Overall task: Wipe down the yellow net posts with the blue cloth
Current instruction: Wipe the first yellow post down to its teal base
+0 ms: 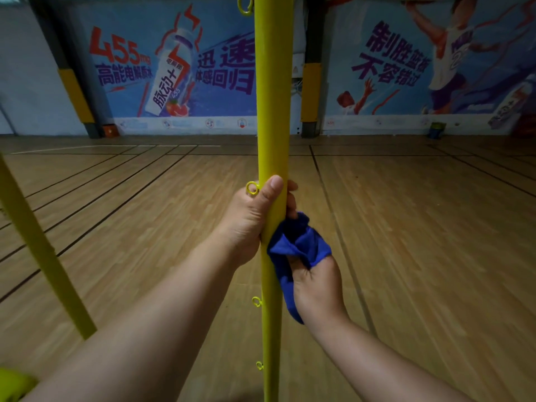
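A yellow net post [272, 111] stands upright straight in front of me, running from the top of the view to the bottom. My left hand [255, 216] grips it at mid height, thumb up along its front and fingers wrapped behind. Just below, my right hand [316, 282] holds a bunched blue cloth [295, 248] against the post's right side. Small yellow hook rings [252, 188] stick out of the post's left side at several heights.
A second yellow bar [43, 245] slants across the lower left. Wooden court floor [420, 227] with dark lines spreads all around. Printed banners cover the far wall [174, 68], with padded pillars [311, 91] and a small bin [435, 129] along it.
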